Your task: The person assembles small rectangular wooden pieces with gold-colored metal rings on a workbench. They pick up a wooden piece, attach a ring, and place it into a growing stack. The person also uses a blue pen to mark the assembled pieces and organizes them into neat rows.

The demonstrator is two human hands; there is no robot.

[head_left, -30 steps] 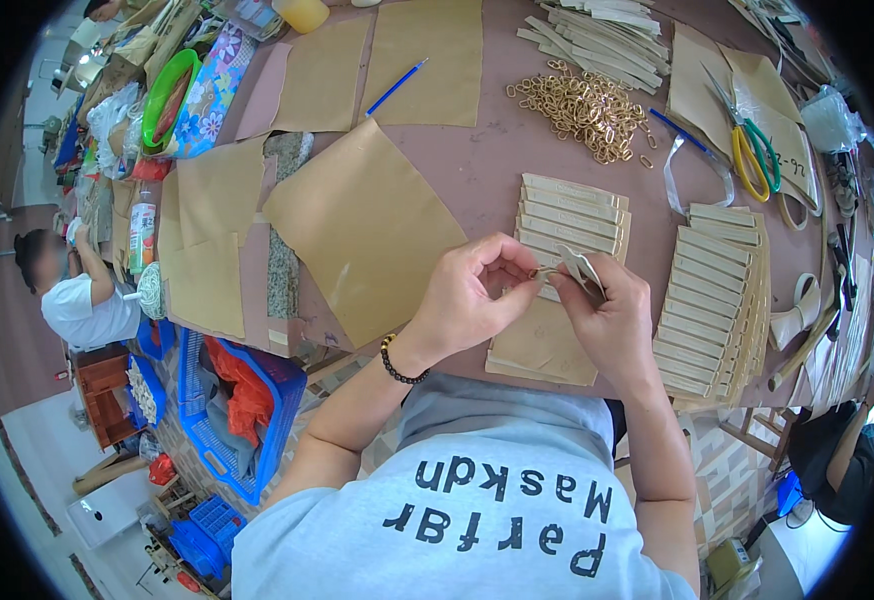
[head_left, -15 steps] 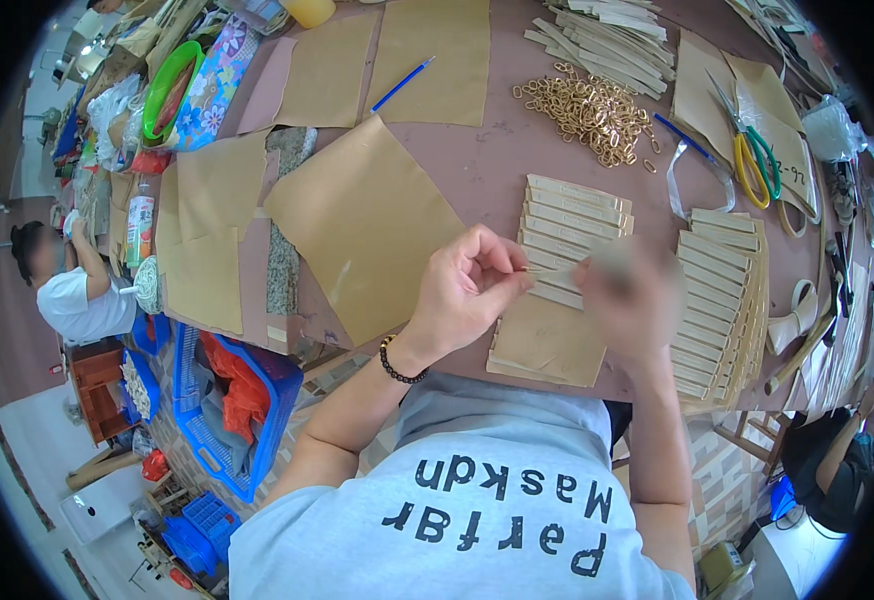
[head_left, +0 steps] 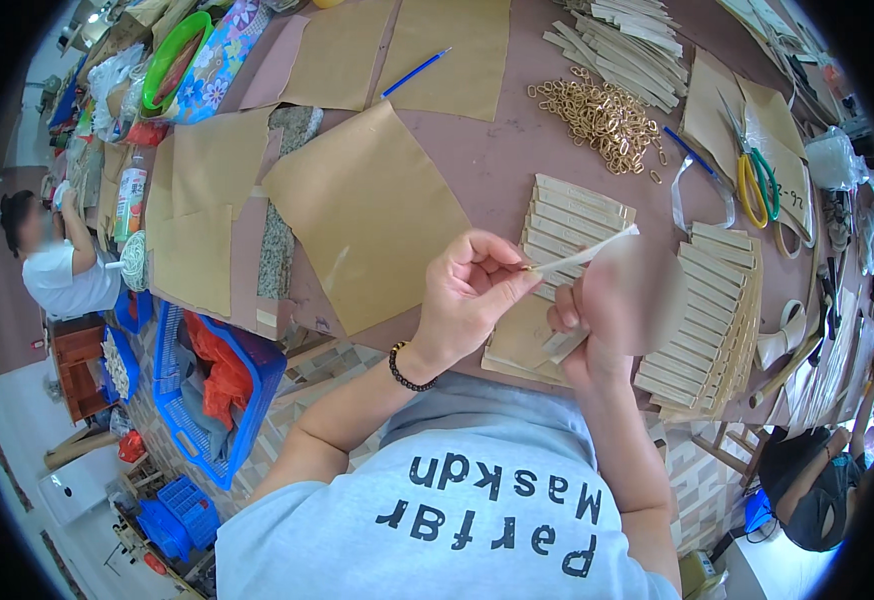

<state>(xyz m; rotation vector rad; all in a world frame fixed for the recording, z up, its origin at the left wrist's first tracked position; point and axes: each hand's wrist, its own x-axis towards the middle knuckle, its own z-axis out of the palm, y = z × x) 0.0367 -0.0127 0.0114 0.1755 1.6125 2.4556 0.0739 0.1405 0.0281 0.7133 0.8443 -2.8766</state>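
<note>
Over the mauve-brown bench [head_left: 487, 162], near its front edge, the left hand [head_left: 470, 297] pinched a narrow cream strip [head_left: 589, 251] at one end; the blurred right hand [head_left: 607, 312] sat apart, its hold unclear. Keeping the strip untwisted seemed wise.

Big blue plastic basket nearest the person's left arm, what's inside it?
The big blue plastic basket holds crumpled orange-red material and, beside it, grey cloth. Whatever lies beneath those two is covered and cannot be seen.
</note>
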